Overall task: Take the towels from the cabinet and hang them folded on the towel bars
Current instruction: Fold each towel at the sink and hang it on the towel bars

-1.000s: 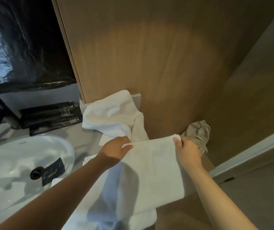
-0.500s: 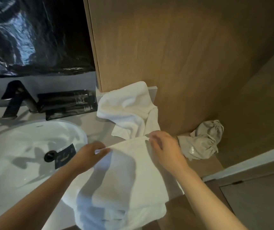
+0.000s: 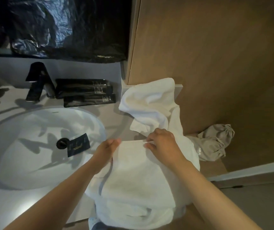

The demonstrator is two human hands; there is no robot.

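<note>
Towel lay draped over the front edge of the bench, just R of the sink. Its long axis ran from the far hem back toward the person, and the near end hung below bench level. Both hands sat on the far hem, so the towel extended from the hands toward the body.

L hand gripped the L end of that hem, fingers curled round the fold. R hand pinched the hem between thumb and fingertips, approx. at mid-width. The hands were near each other but not touching. Neither was clearly the nearer to the work.

A second towel lay crumpled just beyond the hands, against the wood cabinet panel. No towel bar was in view, so the hanging direction could not be told.

Change vs. 1 s prior: the hands had been well apart, at opposite corners of the hem. They had since closed in, with the R hand travelling L, and the towel now showed narrower. Judgement: lengthwise fold in progress, hanging not yet started.
</note>
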